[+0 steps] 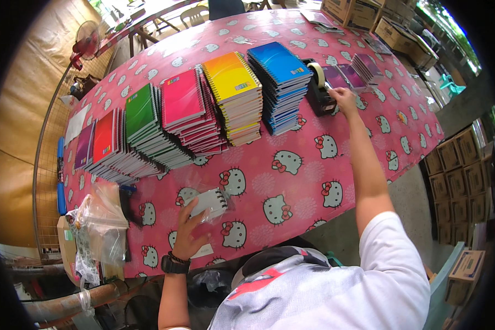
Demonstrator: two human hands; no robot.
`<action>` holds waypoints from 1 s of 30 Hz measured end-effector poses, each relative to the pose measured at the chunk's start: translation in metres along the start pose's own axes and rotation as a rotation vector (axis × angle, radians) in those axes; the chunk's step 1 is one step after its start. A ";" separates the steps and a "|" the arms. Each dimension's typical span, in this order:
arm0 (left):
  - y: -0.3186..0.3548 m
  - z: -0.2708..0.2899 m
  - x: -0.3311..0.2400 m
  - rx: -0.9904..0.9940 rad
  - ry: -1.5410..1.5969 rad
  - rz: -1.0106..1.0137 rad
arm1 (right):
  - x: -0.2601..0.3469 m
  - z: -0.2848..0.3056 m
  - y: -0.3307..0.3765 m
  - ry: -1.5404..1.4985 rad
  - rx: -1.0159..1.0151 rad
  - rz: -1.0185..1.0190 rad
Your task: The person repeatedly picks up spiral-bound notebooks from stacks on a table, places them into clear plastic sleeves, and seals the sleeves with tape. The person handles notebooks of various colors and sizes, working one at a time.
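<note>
My left hand (188, 235) lies by the near edge of the table, fingers spread, its fingertips at the edge of a small white spiral notepad (210, 204) in a clear plastic wrapper. A dark watch is on that wrist. My right arm reaches far forward to a black tape dispenser (320, 99) carrying a roll of tape (316, 72). There my right hand (344, 100) is closed in a pinch at the dispenser's front end, where the tape's end shows. Its fingertips are small in view.
Beyond the notepad stand stacks of spiral notebooks: purple (84, 146), red (105, 137), green (141, 113), pink (182, 99), yellow (231, 80) and blue (278, 63). Purple packets (363, 71) lie past the dispenser. Plastic bags (104, 220) sit at left; cartons (462, 165) stand right.
</note>
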State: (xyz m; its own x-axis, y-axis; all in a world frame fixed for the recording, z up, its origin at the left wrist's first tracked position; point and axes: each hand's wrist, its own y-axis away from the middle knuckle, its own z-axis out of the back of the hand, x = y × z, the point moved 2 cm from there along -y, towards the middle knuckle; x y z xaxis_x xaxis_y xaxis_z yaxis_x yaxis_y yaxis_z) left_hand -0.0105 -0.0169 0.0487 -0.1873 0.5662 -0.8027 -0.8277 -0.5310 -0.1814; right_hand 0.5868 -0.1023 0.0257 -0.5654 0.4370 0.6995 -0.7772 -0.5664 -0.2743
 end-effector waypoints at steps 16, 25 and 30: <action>-0.009 0.015 -0.010 0.094 -0.296 -0.165 | 0.265 -0.078 0.206 -0.425 1.215 0.039; -0.009 0.015 -0.010 0.093 -0.394 -0.201 | 0.315 -0.092 0.238 0.545 0.858 0.492; -0.003 0.009 0.009 -0.216 -0.346 -0.233 | 0.259 -0.061 0.238 0.036 0.855 0.493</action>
State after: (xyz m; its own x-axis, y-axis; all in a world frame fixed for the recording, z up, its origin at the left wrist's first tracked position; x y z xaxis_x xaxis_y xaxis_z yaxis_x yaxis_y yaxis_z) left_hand -0.0142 -0.0040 0.0470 -0.2055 0.8432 -0.4968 -0.7468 -0.4632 -0.4773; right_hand 0.2384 -0.0812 0.1018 -0.7915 0.0299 0.6104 0.0005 -0.9988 0.0496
